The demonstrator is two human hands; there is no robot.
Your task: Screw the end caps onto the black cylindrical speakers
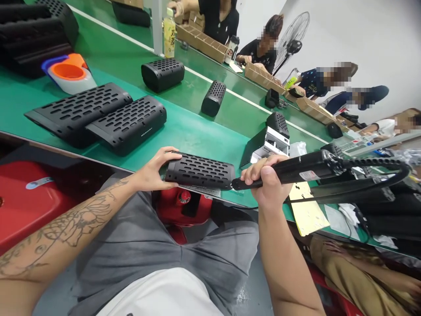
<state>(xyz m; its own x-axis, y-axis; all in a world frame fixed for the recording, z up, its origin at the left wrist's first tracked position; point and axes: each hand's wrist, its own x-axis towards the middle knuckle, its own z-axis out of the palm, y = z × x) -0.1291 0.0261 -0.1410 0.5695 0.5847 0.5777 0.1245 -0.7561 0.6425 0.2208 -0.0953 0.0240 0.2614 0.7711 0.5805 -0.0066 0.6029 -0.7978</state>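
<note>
Stretching beyond the perforated case, the green bench has it at its near edge. Two other cases lie left of that case. A black tool slants at its right, tip by that end, clutched in the right hand; the left hand clasps the case's left end.
</note>
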